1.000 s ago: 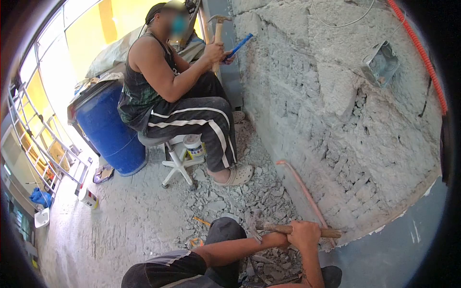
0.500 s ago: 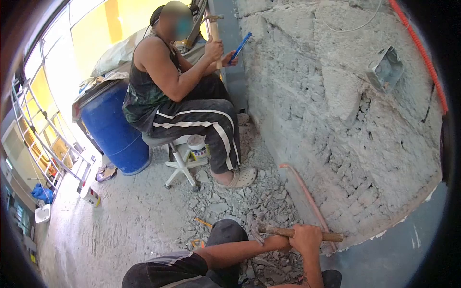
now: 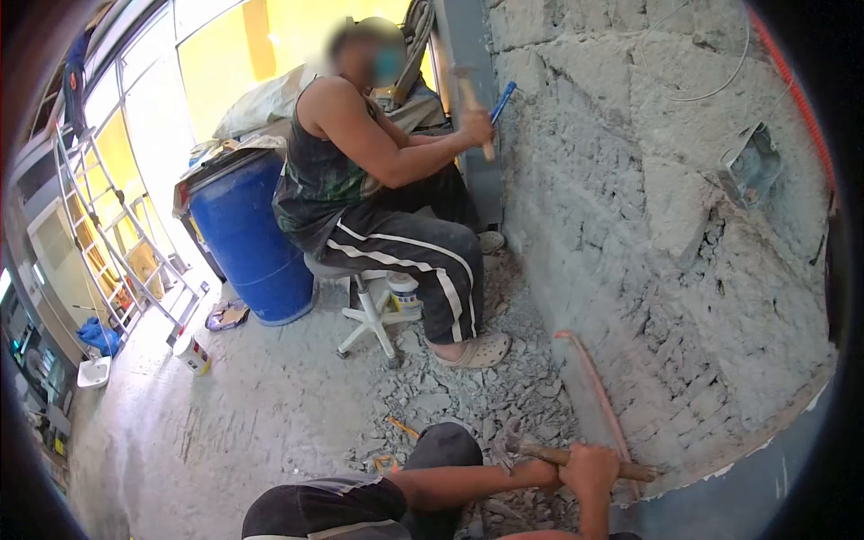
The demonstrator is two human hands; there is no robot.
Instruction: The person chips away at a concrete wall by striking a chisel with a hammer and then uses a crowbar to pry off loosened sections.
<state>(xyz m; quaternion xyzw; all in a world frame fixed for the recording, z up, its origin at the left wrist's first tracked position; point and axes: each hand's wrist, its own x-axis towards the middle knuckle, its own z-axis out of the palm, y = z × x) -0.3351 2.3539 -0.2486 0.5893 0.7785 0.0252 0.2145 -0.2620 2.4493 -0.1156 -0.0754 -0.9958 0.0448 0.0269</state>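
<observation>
My right hand [image 3: 590, 468] is closed around the wooden handle of a hammer [image 3: 540, 452], which lies nearly level with its metal head pointing left. The left forearm reaches across from the left, passing below the hammer's head. My left hand [image 3: 551, 473] is mostly hidden behind the right fist, so its fingers and anything in them do not show. Both hands are low beside the foot of the rough, chipped wall [image 3: 612, 225]. A pinkish flexible conduit [image 3: 598, 387] runs down the wall base just behind the right hand.
A co-worker [image 3: 360, 153] sits on a wheeled stool [image 3: 367, 319], holding a hammer [image 3: 472, 99] and a blue tool [image 3: 504, 101] at the wall. Broken rubble [image 3: 468, 387] covers the floor. A blue barrel [image 3: 247, 238], a ladder [image 3: 126, 220] and a white tub [image 3: 191, 353] stand left. A metal box [image 3: 754, 166] sits in the wall.
The view has shifted, so the surroundings appear further right and lower. The co-worker's hammer has moved toward the blue tool. My right hand keeps its grip on the hammer.
</observation>
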